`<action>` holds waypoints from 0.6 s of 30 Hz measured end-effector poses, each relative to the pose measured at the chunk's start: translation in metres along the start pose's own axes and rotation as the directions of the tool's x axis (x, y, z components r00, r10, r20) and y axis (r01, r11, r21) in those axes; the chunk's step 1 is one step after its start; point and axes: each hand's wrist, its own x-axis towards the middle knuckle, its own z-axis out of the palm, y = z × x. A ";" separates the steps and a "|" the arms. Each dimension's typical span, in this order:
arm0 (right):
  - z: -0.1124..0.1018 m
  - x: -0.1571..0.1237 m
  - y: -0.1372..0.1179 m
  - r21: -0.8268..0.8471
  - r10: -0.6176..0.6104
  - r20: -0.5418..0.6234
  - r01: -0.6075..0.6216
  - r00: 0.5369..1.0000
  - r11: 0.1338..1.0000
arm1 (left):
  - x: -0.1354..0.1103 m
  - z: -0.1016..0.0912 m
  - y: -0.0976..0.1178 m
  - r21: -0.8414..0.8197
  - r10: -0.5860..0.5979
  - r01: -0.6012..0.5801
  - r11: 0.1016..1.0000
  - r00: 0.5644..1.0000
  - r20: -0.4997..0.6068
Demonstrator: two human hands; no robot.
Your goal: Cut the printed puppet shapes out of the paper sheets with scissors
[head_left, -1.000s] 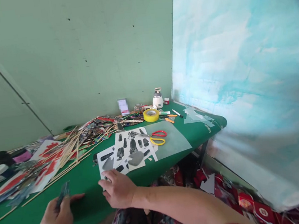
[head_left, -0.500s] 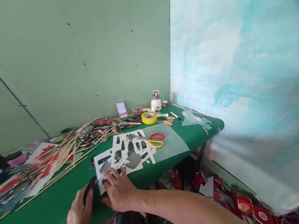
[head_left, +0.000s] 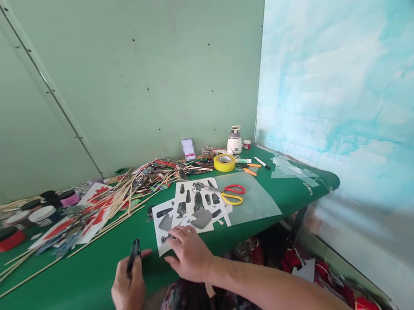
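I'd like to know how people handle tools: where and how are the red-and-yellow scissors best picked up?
Probably by the handle loops, with the right hand coming in from the near right. The scissors lie with their blades pointing left over the printed sheet, while the loops spread apart at the right end.

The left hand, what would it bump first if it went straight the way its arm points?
Probably the thin sticks on the green table: the left hand, with the dark piece it holds, aims roughly at them. Depth is unclear, so it might pass above.
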 end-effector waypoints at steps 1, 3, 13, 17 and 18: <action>-0.004 -0.008 0.000 0.029 0.008 -0.007 -0.008 1.000 1.000 | -0.008 -0.001 -0.002 -0.023 -0.009 0.009 1.000 1.000 0.010; -0.012 -0.032 -0.002 0.097 0.009 -0.003 -0.009 1.000 0.995 | -0.025 -0.004 -0.005 -0.070 -0.034 0.036 0.997 0.999 0.031; -0.014 -0.237 0.084 0.232 0.602 0.030 -0.591 0.798 0.772 | -0.057 -0.024 0.006 -0.051 -0.032 0.030 0.998 0.999 -0.041; 0.018 -0.281 0.146 0.130 0.847 0.082 -0.848 0.526 0.514 | -0.013 -0.012 0.026 -0.016 0.112 -0.112 0.994 0.993 -0.036; 0.026 -0.283 0.152 0.123 0.872 0.083 -0.873 0.482 0.471 | -0.002 -0.005 0.030 -0.011 0.139 -0.140 0.990 0.990 -0.034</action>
